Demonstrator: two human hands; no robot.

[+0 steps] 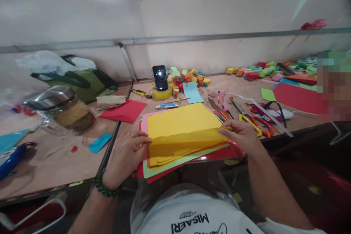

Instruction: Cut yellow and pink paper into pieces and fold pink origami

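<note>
A yellow paper sheet (178,119) lies on top of a stack of coloured sheets at the table's front edge. Its near edge is lifted and curls up between my hands. My left hand (128,151) pinches the left corner of that edge with thumb and fingers. On the other side, my right hand (240,135) grips the right corner between thumb and fingers. Beneath are more yellow sheets, a light green sheet (153,172) and red sheets, with pink paper (144,122) showing at the left. Part of the stack overhangs the table edge.
Right of the stack lie scissors (246,115), red-handled pliers (264,128) and a pink glue gun (221,98). Behind it are a phone (160,78) on a yellow tape roll (162,93) and small folded paper pieces. A glass jug (72,113) stands left; a person sits far right.
</note>
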